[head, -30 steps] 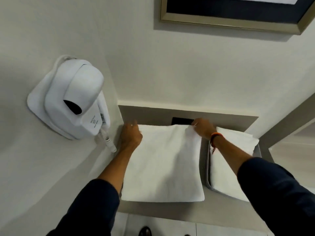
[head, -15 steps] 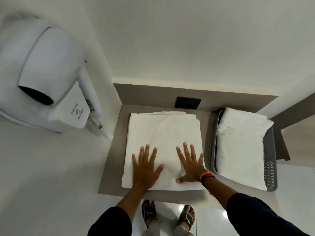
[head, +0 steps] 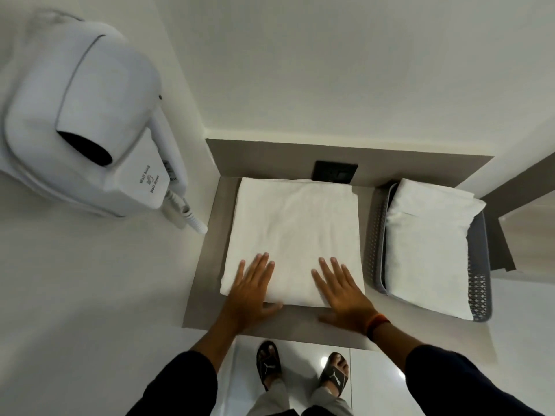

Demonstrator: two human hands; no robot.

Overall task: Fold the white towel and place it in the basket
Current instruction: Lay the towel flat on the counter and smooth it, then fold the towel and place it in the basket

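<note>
Already the grey basket (head: 480, 265) holds one folded towel (head: 426, 244).

Hair dryer (head: 87, 139) body cut off at left edge.

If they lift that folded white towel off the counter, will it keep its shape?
Probably not by itself. The white towel is soft layered cloth, so it would likely sag unless supported from below. It looks thick yet light. Both the left hand and right hand lie flat on its near edge, suggesting it needs pressing.
</note>
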